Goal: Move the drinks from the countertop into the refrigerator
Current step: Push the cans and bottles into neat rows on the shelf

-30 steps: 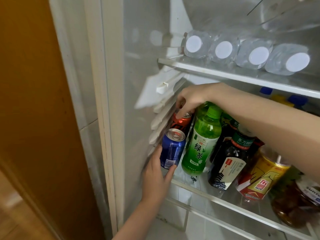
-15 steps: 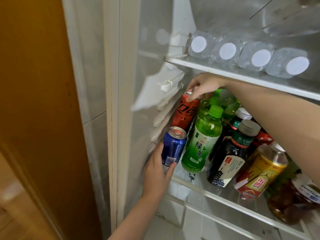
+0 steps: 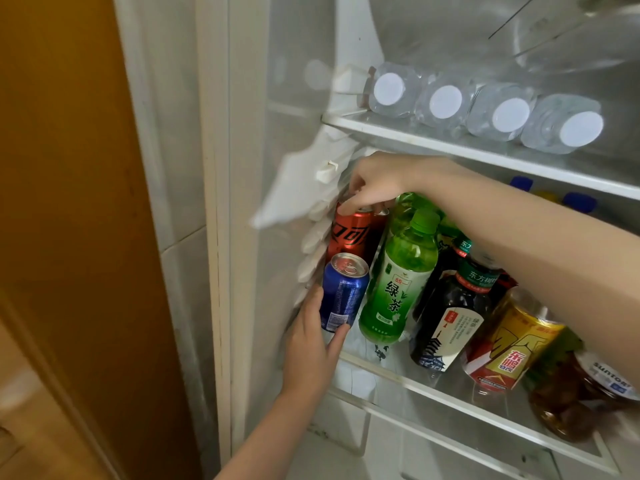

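Inside the open refrigerator, my left hand [image 3: 311, 344] grips a blue can [image 3: 343, 292] standing at the left front of the glass shelf [image 3: 446, 389]. Just behind it, my right hand [image 3: 374, 185] pinches the top rim of a red cola can [image 3: 349, 233], reaching in from the right under the upper shelf. Beside the cans stand a green tea bottle [image 3: 398, 278], a dark tea bottle [image 3: 450, 313], a yellow drink bottle [image 3: 509, 344] and a brown tea bottle [image 3: 581, 396].
The upper shelf [image 3: 450, 140] carries several water bottles [image 3: 502, 112] lying with white caps outward. White ribbed rails [image 3: 318, 230] line the fridge's left wall close to the cans. An orange wooden panel [image 3: 69, 202] stands at the left.
My right hand lifted the red can up from behind the blue can, then lowered it slightly. My left hand stayed on the blue can. The view shifted a little.
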The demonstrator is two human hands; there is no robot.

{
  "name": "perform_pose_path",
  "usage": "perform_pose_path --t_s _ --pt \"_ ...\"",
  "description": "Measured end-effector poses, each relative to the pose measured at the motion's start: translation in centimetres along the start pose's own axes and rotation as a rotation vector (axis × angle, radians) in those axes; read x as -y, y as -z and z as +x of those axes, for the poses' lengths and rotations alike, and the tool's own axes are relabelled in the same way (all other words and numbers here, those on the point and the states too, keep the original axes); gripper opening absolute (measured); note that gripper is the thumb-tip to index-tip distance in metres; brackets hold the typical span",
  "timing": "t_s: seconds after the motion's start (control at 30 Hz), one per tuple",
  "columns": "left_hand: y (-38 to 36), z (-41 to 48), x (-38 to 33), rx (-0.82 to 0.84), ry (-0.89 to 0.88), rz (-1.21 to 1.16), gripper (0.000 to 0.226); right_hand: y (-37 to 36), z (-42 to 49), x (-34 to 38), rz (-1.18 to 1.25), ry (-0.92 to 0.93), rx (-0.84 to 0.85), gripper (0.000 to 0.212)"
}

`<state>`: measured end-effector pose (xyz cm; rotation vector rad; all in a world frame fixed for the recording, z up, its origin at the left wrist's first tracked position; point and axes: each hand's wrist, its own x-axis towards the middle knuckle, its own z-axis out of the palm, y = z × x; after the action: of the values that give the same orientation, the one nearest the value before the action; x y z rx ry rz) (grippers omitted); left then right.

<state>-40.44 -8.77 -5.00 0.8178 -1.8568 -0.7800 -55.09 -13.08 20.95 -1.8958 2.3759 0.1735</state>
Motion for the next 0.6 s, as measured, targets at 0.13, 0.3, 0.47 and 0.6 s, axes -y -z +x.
perform_pose_path --t_s 0.13,0.3,0.47,0.6 --pt "0.0 0.0 0.1 0.002 0.01 -0.007 0.075 -0.2 0.5 0.9 -0.093 -0.048 0.022 0.053" --pt "0.1 0.0 -0.1 -0.011 0.013 -0.031 0.077 -0.4 0.9 1.4 -0.121 -0.07 0.064 0.049" --pt "0.1 -0.1 -0.1 0.0 0.022 -0.053 0.079 -0.6 0.6 0.9 -0.149 -0.021 0.167 0.05" --pt "0.0 -0.1 0.0 0.012 0.03 -0.032 0.078 -1.0 0.4 0.4 -0.199 0.04 0.198 0.059"
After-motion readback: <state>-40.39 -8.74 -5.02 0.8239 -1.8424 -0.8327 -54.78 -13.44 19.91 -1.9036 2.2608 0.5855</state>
